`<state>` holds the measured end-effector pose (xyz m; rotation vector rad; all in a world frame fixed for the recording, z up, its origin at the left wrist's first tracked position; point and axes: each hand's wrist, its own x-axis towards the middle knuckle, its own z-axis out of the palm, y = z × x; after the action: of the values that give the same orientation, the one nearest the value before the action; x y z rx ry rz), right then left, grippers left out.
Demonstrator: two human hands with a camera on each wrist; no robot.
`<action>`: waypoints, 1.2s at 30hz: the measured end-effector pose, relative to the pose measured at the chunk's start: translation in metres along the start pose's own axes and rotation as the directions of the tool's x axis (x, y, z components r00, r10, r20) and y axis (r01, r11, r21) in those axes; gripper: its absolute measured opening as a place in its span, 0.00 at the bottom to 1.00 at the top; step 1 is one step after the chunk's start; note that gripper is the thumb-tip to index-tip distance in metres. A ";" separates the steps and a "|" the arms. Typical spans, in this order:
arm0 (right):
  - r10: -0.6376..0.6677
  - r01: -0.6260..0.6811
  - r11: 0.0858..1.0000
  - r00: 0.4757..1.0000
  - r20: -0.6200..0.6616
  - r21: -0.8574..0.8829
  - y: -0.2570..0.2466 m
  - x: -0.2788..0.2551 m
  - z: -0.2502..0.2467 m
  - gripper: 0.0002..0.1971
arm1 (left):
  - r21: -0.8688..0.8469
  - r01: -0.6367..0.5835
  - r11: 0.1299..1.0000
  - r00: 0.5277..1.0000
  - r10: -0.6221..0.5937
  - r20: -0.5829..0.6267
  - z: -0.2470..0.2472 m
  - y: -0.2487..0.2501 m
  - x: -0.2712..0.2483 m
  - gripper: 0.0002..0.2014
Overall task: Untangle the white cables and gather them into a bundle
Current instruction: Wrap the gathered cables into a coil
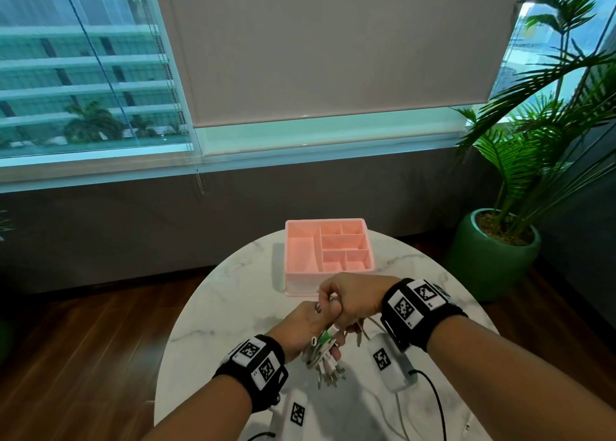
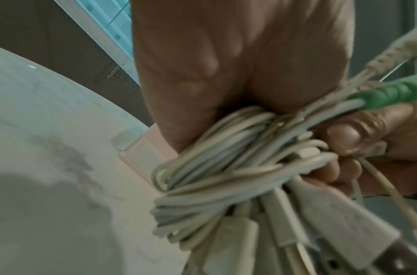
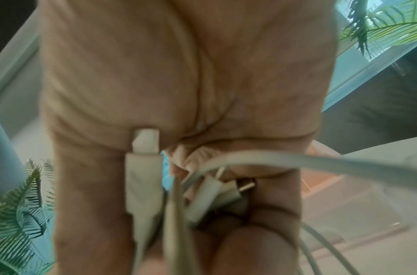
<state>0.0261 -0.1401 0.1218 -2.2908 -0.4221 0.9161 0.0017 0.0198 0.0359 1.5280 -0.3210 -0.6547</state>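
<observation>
Left hand (image 1: 305, 324) and right hand (image 1: 350, 299), together, clench the cables (image 2: 226, 178) (plugs dangling); tuck stray ends inward, keeping loops tight.

The white cables (image 2: 226, 167) are sitting coiled in a tight bunch of loops, raised above the bench (image 1: 233, 307), with one green-sleeved end (image 2: 388, 93) sticking out sideways. Their white plugs (image 1: 328, 372) are dangling below the coil, and some loose strands are trailing off.
</observation>
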 end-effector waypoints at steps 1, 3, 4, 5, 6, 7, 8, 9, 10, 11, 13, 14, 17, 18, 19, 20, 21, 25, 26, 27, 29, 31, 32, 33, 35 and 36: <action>-0.002 0.002 1.000 1.000 -0.004 0.031 0.001 0.000 0.000 0.17 | -0.010 -0.003 1.000 1.000 0.003 -0.011 0.000 0.001 0.000 0.36; -0.020 0.020 0.997 1.000 -0.011 0.068 0.002 -0.001 0.001 0.18 | -0.035 0.008 0.999 0.999 -0.009 -0.037 -0.001 -0.001 0.003 0.39; -0.029 0.031 0.998 0.999 -0.025 0.062 0.003 -0.001 0.003 0.19 | -0.040 0.018 0.999 0.998 -0.021 -0.064 -0.002 -0.003 0.004 0.41; -0.037 0.039 0.999 0.998 -0.050 0.035 0.003 0.000 0.004 0.19 | -0.042 0.045 0.998 0.993 -0.049 -0.107 -0.003 -0.004 0.006 0.43; -0.046 0.046 0.999 0.995 -0.083 -0.004 0.004 0.002 0.006 0.19 | -0.043 0.072 0.996 0.986 -0.077 -0.148 -0.005 -0.007 0.008 0.45; -0.055 0.050 0.998 0.991 -0.121 -0.045 0.004 0.003 0.007 0.18 | -0.050 0.097 0.994 0.977 -0.105 -0.186 -0.005 -0.009 0.009 0.46; -0.065 0.054 0.996 0.985 -0.161 -0.068 0.005 0.005 0.007 0.17 | -0.067 0.119 0.991 0.968 -0.131 -0.215 -0.005 -0.009 0.010 0.46; -0.073 0.060 0.996 0.976 -0.203 -0.071 0.006 0.005 0.007 0.17 | -0.091 0.143 0.985 0.958 -0.161 -0.237 -0.005 -0.008 0.009 0.45; -0.081 0.068 0.996 0.967 -0.243 -0.062 0.008 0.005 0.008 0.16 | -0.121 0.162 0.979 0.950 -0.188 -0.250 -0.006 -0.009 0.010 0.42; -0.096 0.084 0.995 0.955 -0.282 -0.054 0.010 0.005 0.010 0.16 | -0.146 0.173 0.974 0.941 -0.207 -0.266 -0.007 -0.008 0.010 0.40; -0.131 0.126 0.991 0.923 -0.362 -0.038 0.017 0.006 0.014 0.16 | -0.190 0.182 0.965 0.927 -0.233 -0.294 -0.011 -0.008 0.010 0.36; -0.151 0.152 0.988 0.900 -0.408 -0.030 0.019 0.006 0.016 0.15 | -0.206 0.183 0.961 0.918 -0.242 -0.315 -0.014 -0.009 0.011 0.36; -0.260 0.267 0.960 0.758 -0.598 -0.079 0.025 -0.001 0.024 0.13 | -0.221 0.168 0.961 0.874 -0.249 -0.416 -0.024 -0.009 0.013 0.43; -0.333 0.321 0.937 0.692 -0.640 -0.140 0.025 -0.007 0.026 0.10 | -0.233 0.151 0.961 0.859 -0.244 -0.450 -0.026 -0.007 0.013 0.45; -0.409 0.365 0.907 0.636 -0.654 -0.212 0.025 -0.012 0.029 0.10 | -0.258 0.132 0.957 0.841 -0.246 -0.482 -0.029 -0.007 0.013 0.45; -0.480 0.392 0.874 0.605 -0.635 -0.287 0.025 -0.018 0.031 0.12 | -0.293 0.116 0.949 0.824 -0.257 -0.506 -0.034 -0.007 0.015 0.44; -0.542 0.400 0.840 0.599 -0.589 -0.367 0.024 -0.023 0.034 0.16 | -0.327 0.107 0.939 0.807 -0.275 -0.523 -0.038 -0.007 0.016 0.45; -0.697 0.405 0.629 0.671 -0.252 -0.663 0.022 -0.024 0.040 0.24 | -0.384 0.066 0.921 0.796 -0.281 -0.536 -0.044 -0.007 0.022 0.49; -0.689 0.395 0.586 0.703 -0.178 -0.708 0.022 -0.021 0.041 0.22 | -0.397 0.060 0.916 0.800 -0.282 -0.529 -0.044 -0.005 0.022 0.48; -0.678 0.380 0.549 0.724 -0.130 -0.744 0.025 -0.016 0.041 0.20 | -0.403 0.054 0.913 0.801 -0.281 -0.529 -0.044 -0.004 0.021 0.46; -0.637 0.307 0.509 0.763 -0.111 -0.804 0.029 -0.010 0.041 0.15 | -0.418 0.039 0.908 0.806 -0.276 -0.524 -0.045 -0.001 0.021 0.44; -0.619 0.251 0.469 0.778 -0.112 -0.846 0.033 -0.005 0.040 0.11 | -0.416 0.038 0.909 0.803 -0.276 -0.528 -0.045 0.001 0.019 0.45; -0.631 0.248 0.443 0.769 -0.104 -0.861 0.032 -0.004 0.040 0.07 | -0.408 0.040 0.912 0.795 -0.276 -0.540 -0.045 0.002 0.019 0.46; -0.662 0.262 0.411 0.744 -0.088 -0.873 0.031 -0.004 0.039 0.03 | -0.404 0.039 0.914 0.781 -0.280 -0.558 -0.044 0.003 0.018 0.48; -0.724 0.308 0.383 0.686 -0.075 -0.871 0.021 -0.006 0.038 0.12 | -0.387 0.055 0.920 0.746 -0.296 -0.597 -0.042 0.003 0.019 0.53; -0.745 0.318 0.376 0.662 -0.080 -0.870 0.014 -0.006 0.037 0.15 | -0.371 0.064 0.926 0.734 -0.295 -0.611 -0.039 0.004 0.020 0.55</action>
<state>-0.0036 -0.1377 0.0953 -2.6757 -1.5515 -0.3365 0.0407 0.0400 0.0337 1.3730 0.4745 -0.2556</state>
